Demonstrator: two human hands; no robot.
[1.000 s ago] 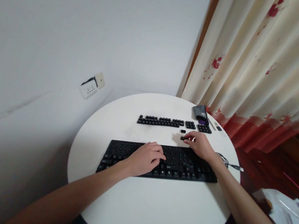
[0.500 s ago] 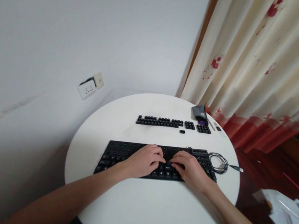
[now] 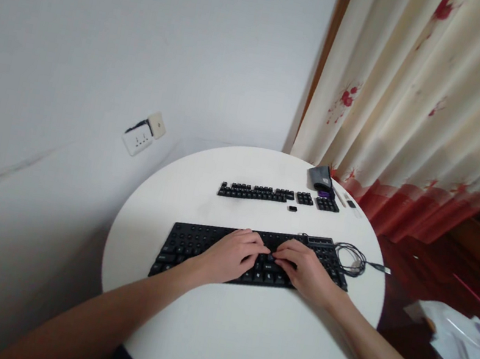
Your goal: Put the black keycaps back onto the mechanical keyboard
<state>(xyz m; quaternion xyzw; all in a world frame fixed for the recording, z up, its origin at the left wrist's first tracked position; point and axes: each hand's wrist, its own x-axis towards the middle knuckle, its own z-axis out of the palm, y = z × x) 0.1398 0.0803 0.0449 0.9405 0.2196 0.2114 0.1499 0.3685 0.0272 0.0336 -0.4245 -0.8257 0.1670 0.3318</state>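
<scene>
A black keyboard (image 3: 205, 241) lies on the round white table (image 3: 240, 334), its upper rows partly bare of keycaps. My left hand (image 3: 233, 256) rests over its middle, index finger stretched to the right, thumb apart below and no object between them. Just across from it, my right hand (image 3: 303, 266) has thumb and fingertips closed around a small black keycap (image 3: 271, 256), low over the keyboard. The two hands' fingertips nearly meet there; whether the keycap is seated is too small to tell. Both palms hide keys beneath them.
Rows of loose black keycaps (image 3: 256, 193) lie behind the keyboard, with a lone keycap (image 3: 292, 208) in front of them. A grey pouch (image 3: 321, 178) stands at the back right. The coiled USB cable (image 3: 353, 261) sits at the right edge. Wall and curtain (image 3: 401, 109) border the table.
My left index finger has moved slightly right and up, closer to my right fingertips. My right hand stays nearly where it was. The camera view has shifted a little.
</scene>
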